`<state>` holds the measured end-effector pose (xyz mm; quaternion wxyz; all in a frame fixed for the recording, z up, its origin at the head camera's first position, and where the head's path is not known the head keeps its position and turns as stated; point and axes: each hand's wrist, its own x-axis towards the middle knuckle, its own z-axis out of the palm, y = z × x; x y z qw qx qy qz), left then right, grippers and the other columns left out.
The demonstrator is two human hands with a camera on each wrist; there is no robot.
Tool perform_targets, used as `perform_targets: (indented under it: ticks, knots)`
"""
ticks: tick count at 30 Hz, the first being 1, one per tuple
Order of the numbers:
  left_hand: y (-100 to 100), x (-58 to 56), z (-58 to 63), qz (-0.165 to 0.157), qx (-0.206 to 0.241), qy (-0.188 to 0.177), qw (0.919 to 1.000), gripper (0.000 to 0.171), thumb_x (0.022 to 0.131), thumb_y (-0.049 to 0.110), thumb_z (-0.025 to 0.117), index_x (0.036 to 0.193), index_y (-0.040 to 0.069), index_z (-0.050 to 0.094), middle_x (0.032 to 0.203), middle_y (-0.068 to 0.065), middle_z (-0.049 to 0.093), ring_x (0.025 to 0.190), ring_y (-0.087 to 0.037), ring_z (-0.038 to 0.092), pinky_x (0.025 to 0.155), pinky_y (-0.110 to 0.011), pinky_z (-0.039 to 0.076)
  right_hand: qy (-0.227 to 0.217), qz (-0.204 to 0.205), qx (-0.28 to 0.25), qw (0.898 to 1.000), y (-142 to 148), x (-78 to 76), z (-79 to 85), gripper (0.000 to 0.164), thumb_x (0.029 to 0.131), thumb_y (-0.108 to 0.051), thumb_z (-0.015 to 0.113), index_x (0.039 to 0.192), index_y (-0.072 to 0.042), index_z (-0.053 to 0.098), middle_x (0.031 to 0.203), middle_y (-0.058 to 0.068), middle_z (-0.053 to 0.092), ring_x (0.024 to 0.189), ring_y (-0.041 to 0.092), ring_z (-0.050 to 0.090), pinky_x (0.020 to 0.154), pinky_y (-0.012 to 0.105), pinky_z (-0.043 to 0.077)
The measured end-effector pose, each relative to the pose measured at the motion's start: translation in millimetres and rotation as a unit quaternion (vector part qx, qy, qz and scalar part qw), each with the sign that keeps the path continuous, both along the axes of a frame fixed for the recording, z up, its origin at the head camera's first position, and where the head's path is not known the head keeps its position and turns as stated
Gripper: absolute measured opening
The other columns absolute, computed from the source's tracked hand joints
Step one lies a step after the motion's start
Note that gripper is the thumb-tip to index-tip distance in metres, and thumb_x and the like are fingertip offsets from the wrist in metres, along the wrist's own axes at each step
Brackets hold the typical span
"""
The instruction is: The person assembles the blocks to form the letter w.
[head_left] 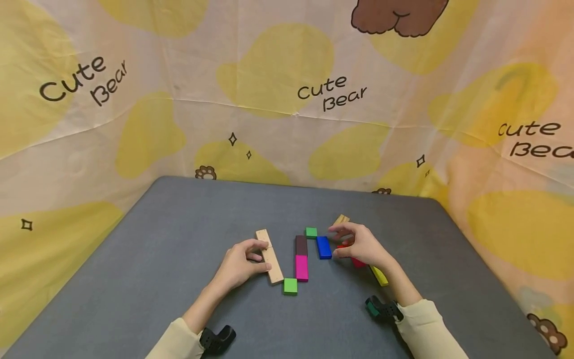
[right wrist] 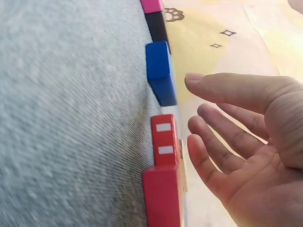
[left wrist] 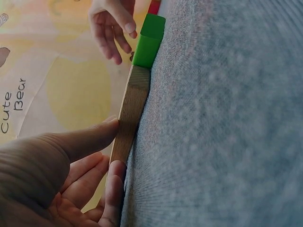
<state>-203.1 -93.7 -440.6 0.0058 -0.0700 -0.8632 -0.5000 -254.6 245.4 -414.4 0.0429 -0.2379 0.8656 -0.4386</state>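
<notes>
In the head view my left hand (head_left: 239,264) touches a strip of two plain wooden blocks (head_left: 273,269) laid end to end. Thumb and fingertips meet its left long side and top edge, as the left wrist view also shows. My right hand (head_left: 362,244) hovers with loosely bent fingers over a red block with two white marks (right wrist: 163,142) and a plain red block (right wrist: 162,194), holding nothing. Just left of its thumb lies a blue block (head_left: 324,248). Part of the red blocks is hidden under this hand in the head view.
A light green block (head_left: 290,286) sits at the strip's near end. Magenta (head_left: 302,269) and dark brown (head_left: 301,245) blocks form a line, with another green block (head_left: 311,233) beyond. Yellow (head_left: 379,275) and wooden (head_left: 342,219) blocks lie near the right hand on the grey table (head_left: 202,214).
</notes>
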Motion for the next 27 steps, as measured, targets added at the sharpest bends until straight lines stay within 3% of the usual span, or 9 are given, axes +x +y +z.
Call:
perform_targets:
  ticks: [12,20,27]
  knots:
    - [-0.3,2.5,1.8,-0.007,0.003,0.013,0.9999,0.046,0.074,0.014,0.089,0.116,0.012,0.071,0.111,-0.001,0.069,0.089,-0.015,0.066,0.076,-0.039,0.050,-0.006,-0.020,-0.017,1.000,6.3,-1.1,5.8,0.047,0.080,0.007,0.077,0.124,0.004,0.062,0.121,0.026,0.061,0.110,0.045,0.056,0.090,0.059,0.045]
    - [-0.6,1.5,0.2,-0.005,0.003,0.014,0.9999,0.046,0.073,0.014,0.089,0.116,0.014,0.071,0.111,0.001,0.069,0.088,-0.015,0.066,0.076,-0.037,0.050,-0.010,-0.007,-0.004,1.000,24.7,-6.9,-1.6,0.042,0.079,-0.007,0.083,0.118,-0.001,0.067,0.113,0.014,0.067,0.104,0.032,0.062,0.089,0.048,0.049]
    - [-2.2,0.7,-0.9,-0.012,0.009,0.017,0.9997,0.046,0.073,0.015,0.089,0.116,0.013,0.071,0.111,0.000,0.069,0.089,-0.016,0.066,0.075,-0.038,0.050,-0.033,0.009,0.007,0.999,36.8,-10.1,-7.2,0.027,0.079,-0.009,0.084,0.103,-0.006,0.072,0.103,0.006,0.070,0.095,0.026,0.065,0.083,0.035,0.052]
